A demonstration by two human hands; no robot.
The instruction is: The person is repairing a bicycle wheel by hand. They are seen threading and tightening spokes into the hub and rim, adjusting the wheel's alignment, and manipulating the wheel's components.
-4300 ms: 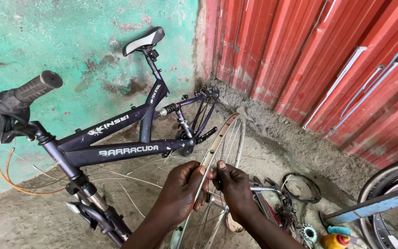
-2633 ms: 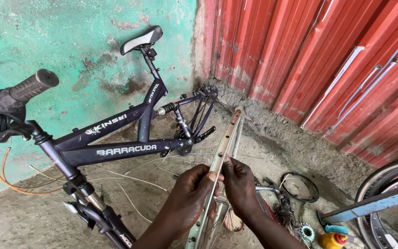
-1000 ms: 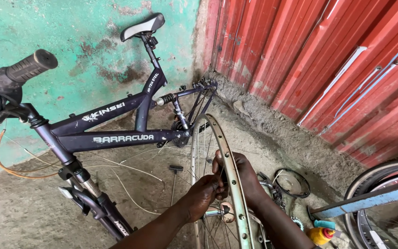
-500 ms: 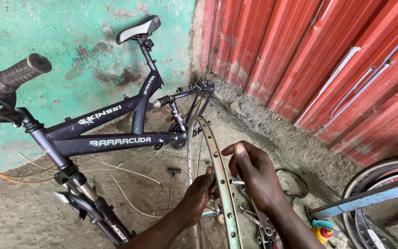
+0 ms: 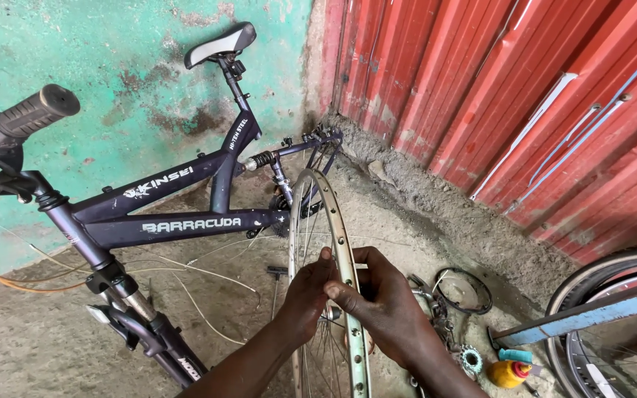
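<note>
A bare silver wheel rim point(image 5: 331, 221) with thin spokes stands upright on edge in front of me. My left hand point(image 5: 308, 289) grips the rim from the left, fingers on its inner side. My right hand point(image 5: 385, 304) holds the rim from the right, thumb and fingers pinched on its outer band. Behind it a dark purple bicycle frame point(image 5: 186, 221) without wheels leans at the green wall, its saddle point(image 5: 221, 44) up and its handlebar grip point(image 5: 37, 110) at the left.
Red corrugated metal sheeting point(image 5: 525, 103) forms the right wall. Loose cables point(image 5: 200, 273) lie on the concrete floor. A round metal part point(image 5: 466, 291), a sprocket point(image 5: 472, 360), a yellow bottle point(image 5: 509, 371), a blue bar point(image 5: 576, 317) and another wheel point(image 5: 613, 324) sit at the right.
The rim has turned more edge-on and upright. My right hand came off the rim's right side and now pinches its outer band beside my left hand.
</note>
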